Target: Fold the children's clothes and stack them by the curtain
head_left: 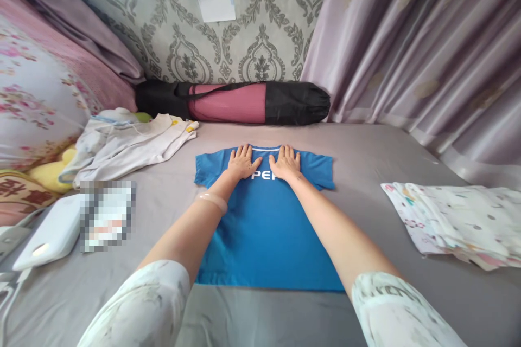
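A blue T-shirt [264,227] with white lettering lies spread flat on the grey bed sheet [366,152], collar away from me. My left hand [241,162] rests flat on the shirt's chest just left of the collar, fingers stretched out. My right hand [287,163] lies flat beside it on the right, fingers spread too. Both palms press on the fabric near the neckline and hold nothing. A clear band sits on my left wrist.
A heap of white clothes [130,143] lies at the left. Folded patterned cloth [459,222] sits at the right. A rolled pink mat in a black bag [232,102] lies against the wall. A white box [52,233] and floral pillows are at far left; curtains hang right.
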The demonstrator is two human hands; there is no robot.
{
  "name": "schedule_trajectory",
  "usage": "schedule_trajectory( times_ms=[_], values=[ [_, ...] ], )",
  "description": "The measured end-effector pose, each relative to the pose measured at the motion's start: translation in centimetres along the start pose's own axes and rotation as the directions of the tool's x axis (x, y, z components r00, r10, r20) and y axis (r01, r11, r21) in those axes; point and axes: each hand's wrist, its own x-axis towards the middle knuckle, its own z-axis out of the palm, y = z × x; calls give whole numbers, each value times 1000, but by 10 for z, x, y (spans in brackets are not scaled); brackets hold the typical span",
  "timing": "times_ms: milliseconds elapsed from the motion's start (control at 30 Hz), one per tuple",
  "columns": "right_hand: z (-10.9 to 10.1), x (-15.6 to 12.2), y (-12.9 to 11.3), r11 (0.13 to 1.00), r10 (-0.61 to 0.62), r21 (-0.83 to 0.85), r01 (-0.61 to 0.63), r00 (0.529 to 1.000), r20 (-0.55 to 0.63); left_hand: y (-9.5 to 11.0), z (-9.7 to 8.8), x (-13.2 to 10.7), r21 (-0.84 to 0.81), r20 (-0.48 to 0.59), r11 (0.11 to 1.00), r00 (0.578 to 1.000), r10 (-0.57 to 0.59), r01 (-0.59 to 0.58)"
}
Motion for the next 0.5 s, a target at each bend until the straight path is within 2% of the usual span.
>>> schedule_trajectory(
  times_ms=[67,133,200,267,367,500],
  values=[
    [-5,-3,1,1000,-17,21,16,999,33,4,-4,-3,18,26,999,999,-39,38],
    [-7,-11,2,997,-76,20,75,997,22,11,-5,-10,46,-1,998,999,-53,53],
    [-6,-20,0,986,-166,0,166,986,2,17,-4,-19,50,-24,999,1000,-21,22],
    [-1,-29,-3,974,-226,-11,226,974,16,22,0,-26,30,-1,999,1000,19,-19],
    [6,-35,-7,974,-224,-12,224,974,17,26,6,-31,8,8,999,999,43,-43],
    [3,-37,-7,971,-238,0,238,971,-22,25,7,-32,-10,-41,999,998,38,-39]
  ],
)
